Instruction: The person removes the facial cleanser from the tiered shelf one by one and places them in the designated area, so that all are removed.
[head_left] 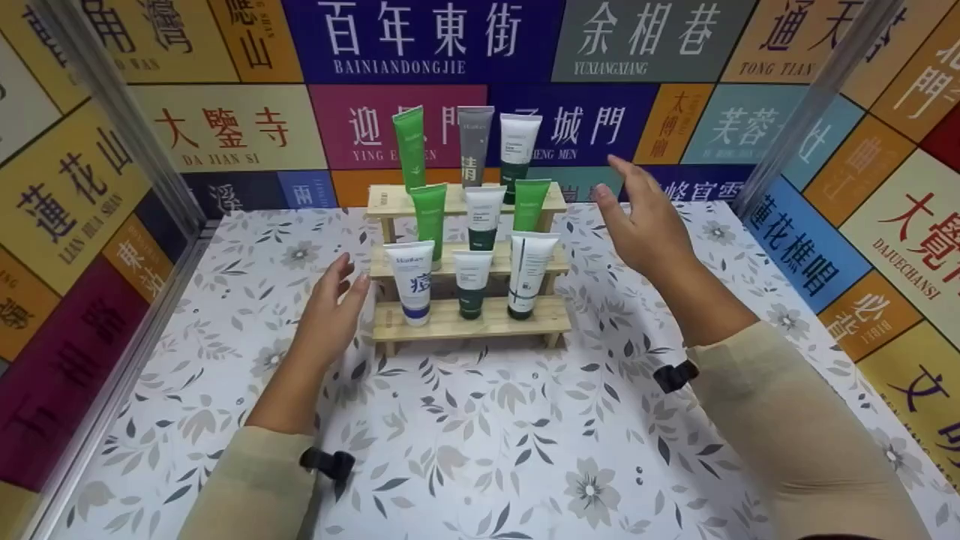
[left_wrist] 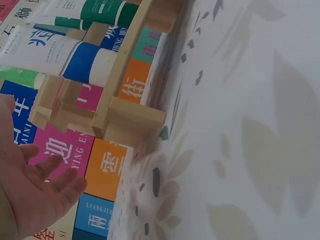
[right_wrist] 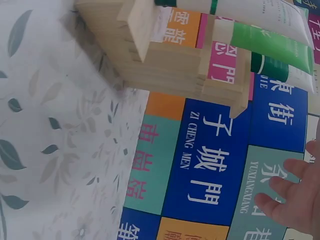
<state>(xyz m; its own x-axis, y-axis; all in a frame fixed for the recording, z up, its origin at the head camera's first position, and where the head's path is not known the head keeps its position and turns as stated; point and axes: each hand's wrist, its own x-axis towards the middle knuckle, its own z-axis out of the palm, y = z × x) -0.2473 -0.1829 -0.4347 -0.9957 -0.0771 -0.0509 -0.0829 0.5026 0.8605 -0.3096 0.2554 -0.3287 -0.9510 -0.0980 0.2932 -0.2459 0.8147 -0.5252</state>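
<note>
Wooden rack point(head_left: 496, 324), partly hidden by tubes point(head_left: 471, 283), stands between the loosely spread left hand point(head_left: 328, 315) and right hand point(head_left: 651, 223).

Looks like matt wood in the rack point(head_left: 496, 324) near the table's point(head_left: 442, 416) far edge, smooth plastic in tubes point(head_left: 532, 270), matt cloth in sleeves point(head_left: 795, 420).

Multicoloured block-patterned walls point(head_left: 420, 67) printed with Chinese characters surround a white, leaf-and-flower-patterned tabletop point(head_left: 480, 435) on three sides. Silvery upright posts point(head_left: 124, 105) mark the back corners.
</note>
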